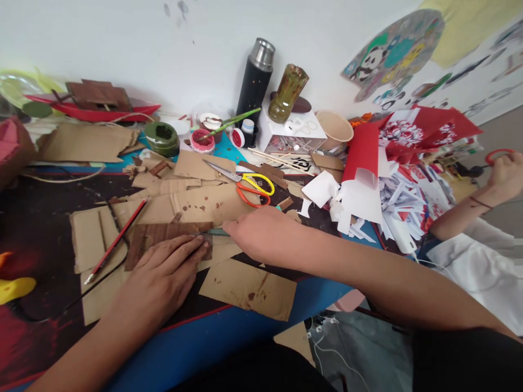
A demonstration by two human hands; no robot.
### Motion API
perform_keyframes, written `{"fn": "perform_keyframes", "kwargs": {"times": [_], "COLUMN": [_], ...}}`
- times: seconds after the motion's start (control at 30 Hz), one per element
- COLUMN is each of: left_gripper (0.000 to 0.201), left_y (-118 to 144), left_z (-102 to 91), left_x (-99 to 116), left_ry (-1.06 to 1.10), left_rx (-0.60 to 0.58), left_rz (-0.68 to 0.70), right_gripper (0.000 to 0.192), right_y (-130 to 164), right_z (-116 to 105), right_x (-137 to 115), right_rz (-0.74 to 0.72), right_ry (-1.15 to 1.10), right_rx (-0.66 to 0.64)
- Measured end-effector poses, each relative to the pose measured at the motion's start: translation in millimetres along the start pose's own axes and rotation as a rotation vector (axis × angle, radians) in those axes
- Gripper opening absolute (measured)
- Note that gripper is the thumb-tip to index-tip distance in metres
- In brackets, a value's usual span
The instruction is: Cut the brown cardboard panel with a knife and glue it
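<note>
My left hand [165,275] lies flat, fingers together, pressing on a dark brown painted cardboard piece [157,237] on the table. My right hand [261,231] is closed around a thin tool [214,232] with a greenish handle, its tip at the right edge of the brown piece just beyond my left fingertips. What kind of tool it is I cannot tell. Plain cardboard pieces [249,288] lie under and around both hands. A red pencil [116,242] lies slanted to the left of my left hand.
Yellow-and-orange scissors [251,188] lie behind my right hand. A black flask [254,84], paint pots [203,140], a green jar [162,139] and a paper cup [335,128] stand at the back. Red and white paper scraps [388,190] pile up at right, where another person's hand [506,174] holds red-handled scissors.
</note>
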State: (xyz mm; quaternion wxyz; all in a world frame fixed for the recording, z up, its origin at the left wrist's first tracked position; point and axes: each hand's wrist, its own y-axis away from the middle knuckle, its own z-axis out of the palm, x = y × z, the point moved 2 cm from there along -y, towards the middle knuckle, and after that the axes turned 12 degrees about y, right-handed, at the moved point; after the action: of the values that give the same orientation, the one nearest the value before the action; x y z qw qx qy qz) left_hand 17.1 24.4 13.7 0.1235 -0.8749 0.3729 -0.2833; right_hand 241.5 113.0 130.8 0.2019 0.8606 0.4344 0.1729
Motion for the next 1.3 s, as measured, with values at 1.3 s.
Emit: {"fn": "perform_keyframes", "kwargs": {"times": [1.3], "left_gripper": [0.05], "left_y": [0], "left_z": [1.1], "left_x": [0], "left_ry": [-0.02], "left_rx": [0.011], "left_rz": [-0.009], "right_gripper": [0.029], "right_y": [17], "right_z": [-7], "right_x": [6], "right_rz": [0.08], "right_ry": [-0.037], "right_rx": [-0.056]}}
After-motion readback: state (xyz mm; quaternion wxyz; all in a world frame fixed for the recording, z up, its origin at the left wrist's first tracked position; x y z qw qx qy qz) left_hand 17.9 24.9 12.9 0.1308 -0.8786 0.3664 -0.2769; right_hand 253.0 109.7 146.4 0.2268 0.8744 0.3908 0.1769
